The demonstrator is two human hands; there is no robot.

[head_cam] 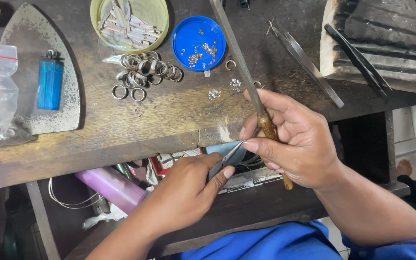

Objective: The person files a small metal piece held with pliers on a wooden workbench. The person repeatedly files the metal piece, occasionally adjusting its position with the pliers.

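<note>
Looking down from my head: my left hand [181,192] closes around slim pliers [227,159], tips pointing up-right at my right hand's fingertips [252,145]. My right hand [294,144] wraps the file [239,58], its long axis running up-left across the bench [121,130].

Jeweller's workshop: metal rings [143,72] lying near the far edge of a scarred wooden table [121,130], small settings sitting in a blue lid [198,43], tweezers [306,60] resting alongside.
</note>
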